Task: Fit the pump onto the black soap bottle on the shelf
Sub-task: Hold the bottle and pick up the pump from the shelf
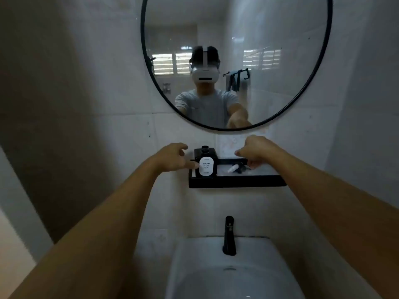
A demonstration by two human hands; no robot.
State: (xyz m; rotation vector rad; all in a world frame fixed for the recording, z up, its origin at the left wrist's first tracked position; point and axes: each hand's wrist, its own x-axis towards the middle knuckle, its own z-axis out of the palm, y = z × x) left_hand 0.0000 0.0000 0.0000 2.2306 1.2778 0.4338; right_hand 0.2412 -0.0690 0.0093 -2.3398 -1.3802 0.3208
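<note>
A square black soap bottle (205, 157) with a white "HAND SOAP" label stands at the left end of a black wall shelf (237, 182). Its round neck is uncovered. The pump (236, 168), black with a whitish tube, lies on its side on the shelf to the right of the bottle. My left hand (174, 157) is at the bottle's left side, fingers spread, thumb touching or nearly touching the bottle's lower left edge. My right hand (254, 152) hovers just above and right of the pump with fingers curled; it holds nothing that I can see.
A round black-framed mirror (236, 61) hangs on the tiled wall right above the shelf. Below the shelf a black faucet (229, 235) rises over a white basin (226, 272). A dark wall stands at the left.
</note>
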